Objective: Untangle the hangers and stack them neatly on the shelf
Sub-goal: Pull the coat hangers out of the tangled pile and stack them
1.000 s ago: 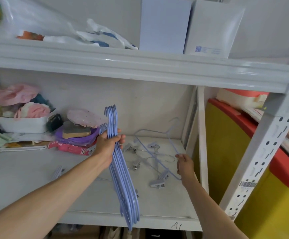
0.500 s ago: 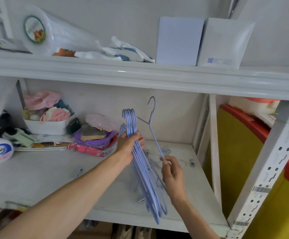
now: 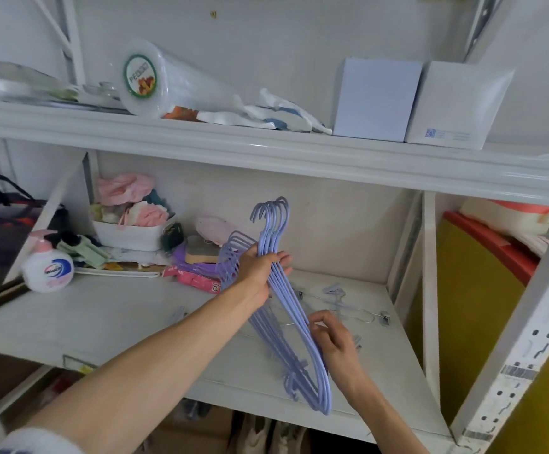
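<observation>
A: Several hangers (image 3: 286, 309) form one bundle above the shelf (image 3: 119, 322). Hand states?

B: Left hand (image 3: 260, 268) grips the bundle below the hooks; right hand (image 3: 333, 339) pinches its outer arm. Align all hooks before lowering onto the shelf.
</observation>
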